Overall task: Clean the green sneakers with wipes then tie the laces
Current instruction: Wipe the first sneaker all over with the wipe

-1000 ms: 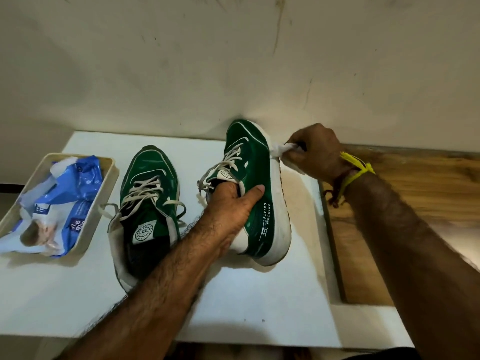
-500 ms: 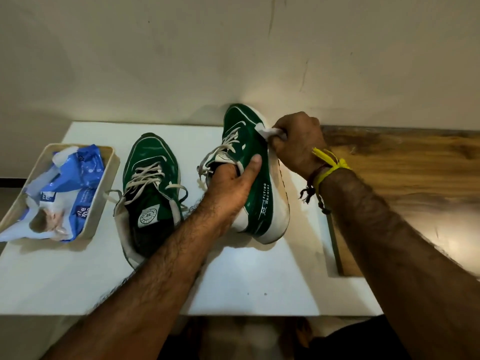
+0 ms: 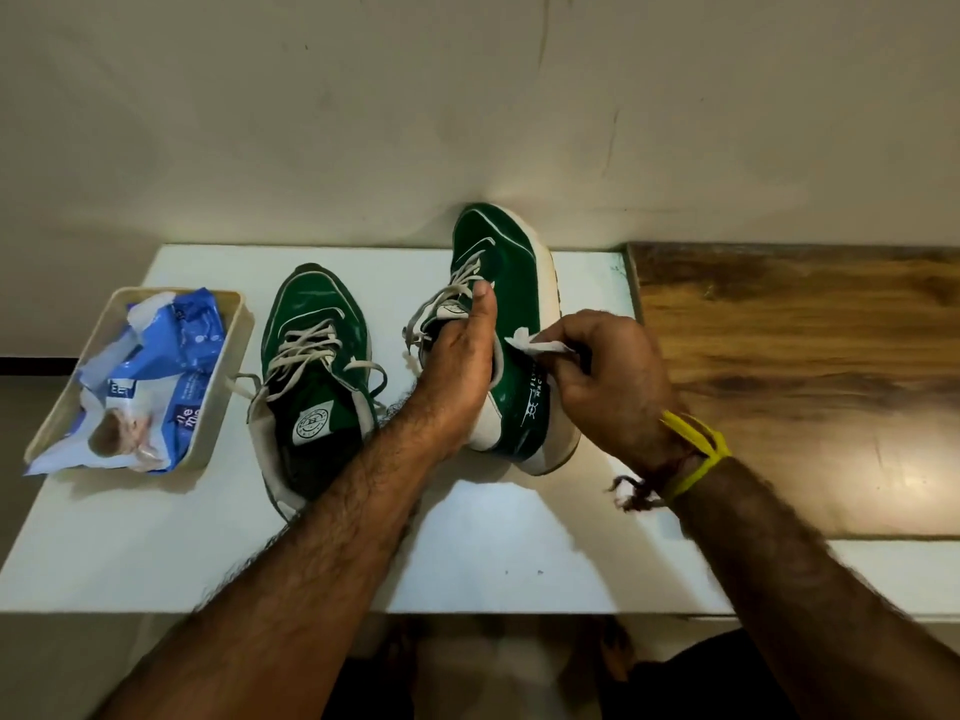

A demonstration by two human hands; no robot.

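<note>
From the head camera, the right-hand sneaker point(image 3: 511, 324) stands tipped on its side at about one o'clock on the white table point(image 3: 493, 553), toe toward the wall. The left hand point(image 3: 457, 376) grips it at the collar, fingers down inside the opening and thumb laid along the tongue. The right hand point(image 3: 608, 381), at three o'clock of the shoe, pinches a bunched white wipe point(image 3: 537, 346) against the green side panel, just above the printed lettering. The other sneaker point(image 3: 311, 376) lies flat at eleven o'clock, its laces point(image 3: 306, 345) loose and untied. Farther out at nine o'clock a beige tray point(image 3: 228, 366) holds the blue wipes packet point(image 3: 156, 376). The step in hand looks to be wiping the outer side of the held shoe. To do it well, the left hand should brace the shoe firmly so that it does not roll, while the wipe travels in long strokes from toe to heel, then along the white sole edge, refolding to a clean face once it soils.
</note>
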